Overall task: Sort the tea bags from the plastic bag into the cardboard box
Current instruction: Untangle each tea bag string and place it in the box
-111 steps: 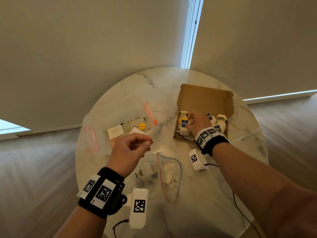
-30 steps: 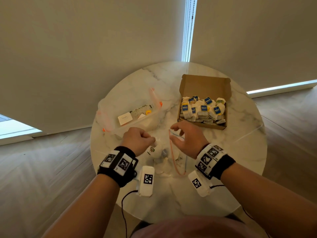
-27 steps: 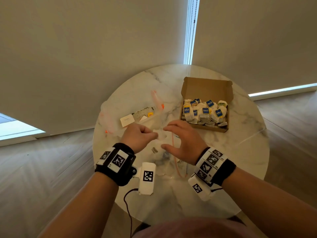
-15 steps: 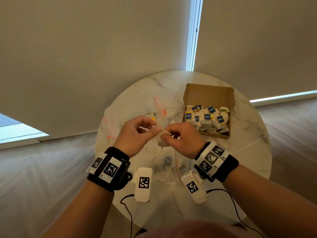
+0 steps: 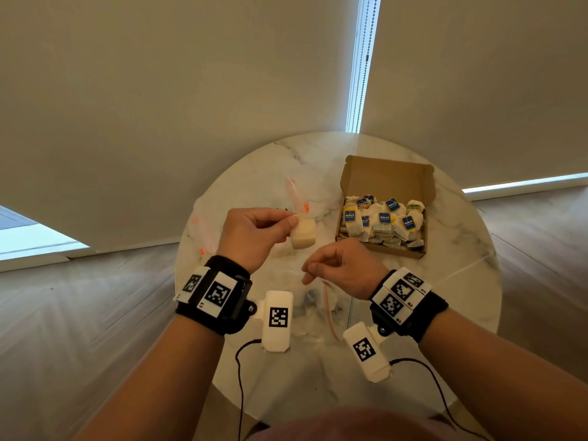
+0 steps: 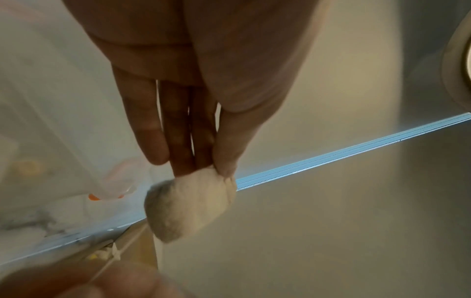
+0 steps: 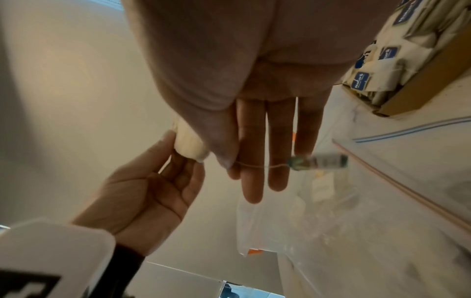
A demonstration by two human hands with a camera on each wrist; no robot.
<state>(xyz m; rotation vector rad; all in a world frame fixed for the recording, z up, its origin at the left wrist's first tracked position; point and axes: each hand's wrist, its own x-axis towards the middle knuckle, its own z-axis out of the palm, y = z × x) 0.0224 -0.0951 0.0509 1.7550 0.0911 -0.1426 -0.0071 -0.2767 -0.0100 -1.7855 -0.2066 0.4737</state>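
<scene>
My left hand (image 5: 291,225) pinches the top of a pale tea bag (image 5: 304,236), which hangs in the air over the table; the left wrist view shows the tea bag (image 6: 188,205) dangling from my left hand (image 6: 216,167). Lower and to the right, my right hand (image 5: 307,272) pinches that bag's thin string (image 7: 254,165), with the paper tag (image 7: 318,160) dangling past its fingers. The open cardboard box (image 5: 386,176) sits at the back right, holding several tea bags (image 5: 381,221). Below my hands a clear plastic bag (image 5: 327,308) lies on the table.
The round marble table (image 5: 458,256) has a second clear bag with an orange zip strip (image 5: 203,230) at its left side. Cables from the wrist cameras trail off the near edge. Wooden floor surrounds the table and a wall stands behind it.
My hands were together on the tea bag; now they have separated. The left hand has lifted the bag up and left, and the right hand has drawn back toward me holding the string.
</scene>
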